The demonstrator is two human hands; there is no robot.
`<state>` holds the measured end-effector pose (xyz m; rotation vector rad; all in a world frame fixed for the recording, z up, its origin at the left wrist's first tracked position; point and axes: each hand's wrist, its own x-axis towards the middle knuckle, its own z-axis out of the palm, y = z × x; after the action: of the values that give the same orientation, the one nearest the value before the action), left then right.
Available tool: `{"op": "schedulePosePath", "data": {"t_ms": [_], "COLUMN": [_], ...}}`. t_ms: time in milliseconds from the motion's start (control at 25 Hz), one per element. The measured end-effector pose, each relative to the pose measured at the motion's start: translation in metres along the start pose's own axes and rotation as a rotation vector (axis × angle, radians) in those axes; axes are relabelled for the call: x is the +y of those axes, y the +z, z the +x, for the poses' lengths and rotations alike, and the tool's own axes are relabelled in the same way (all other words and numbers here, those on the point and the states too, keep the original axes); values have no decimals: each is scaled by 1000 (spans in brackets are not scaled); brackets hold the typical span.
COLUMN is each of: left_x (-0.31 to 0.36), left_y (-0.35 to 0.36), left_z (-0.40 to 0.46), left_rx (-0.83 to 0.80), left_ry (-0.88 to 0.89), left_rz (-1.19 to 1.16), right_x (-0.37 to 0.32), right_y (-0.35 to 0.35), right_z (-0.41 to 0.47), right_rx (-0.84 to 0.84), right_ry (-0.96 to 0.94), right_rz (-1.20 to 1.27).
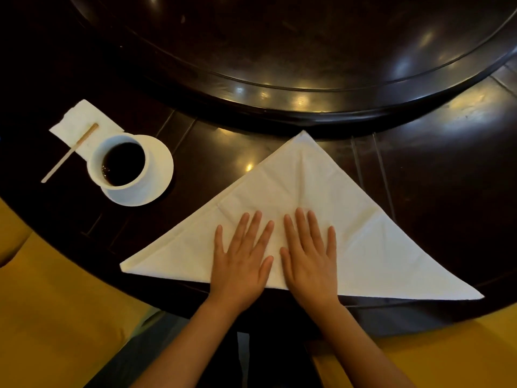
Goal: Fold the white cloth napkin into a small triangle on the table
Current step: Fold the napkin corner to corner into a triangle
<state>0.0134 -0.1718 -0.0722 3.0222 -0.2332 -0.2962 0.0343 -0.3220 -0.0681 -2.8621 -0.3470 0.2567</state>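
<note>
The white cloth napkin (305, 186) lies flat on the dark wooden table (433, 152) as one large triangle. Its apex points away from me and its long folded edge runs along the table's near edge. My left hand (242, 261) rests palm down on the lower middle of the cloth, fingers spread. My right hand (309, 256) lies flat right beside it, also with fingers apart. Both hands press on the cloth and grip nothing. The napkin's bottom edge is hidden under my palms.
A white cup of dark coffee (120, 163) stands on a white saucer (159, 175) at the left. Behind it a wooden stirrer (70, 152) lies across a paper napkin (81, 121). A raised dark turntable (279, 51) fills the table's centre. Yellow seat cushions (50, 317) flank my lap.
</note>
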Motion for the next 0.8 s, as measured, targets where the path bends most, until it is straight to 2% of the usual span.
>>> {"op": "schedulePosePath", "data": {"t_ms": [240, 560, 800], "left_x": [0, 0, 0], "left_y": [-2, -5, -5], "left_z": [2, 3, 3], "left_rx": [-25, -47, -31], "left_ry": [-15, -34, -31], "left_rz": [-15, 30, 17], "right_x": [55, 155, 209], "right_y": [-16, -40, -61], "right_z": [-23, -50, -70], "right_rx": [-48, -26, -4], "right_ry": [-3, 168, 406], "right_rz": [-110, -189, -224]}}
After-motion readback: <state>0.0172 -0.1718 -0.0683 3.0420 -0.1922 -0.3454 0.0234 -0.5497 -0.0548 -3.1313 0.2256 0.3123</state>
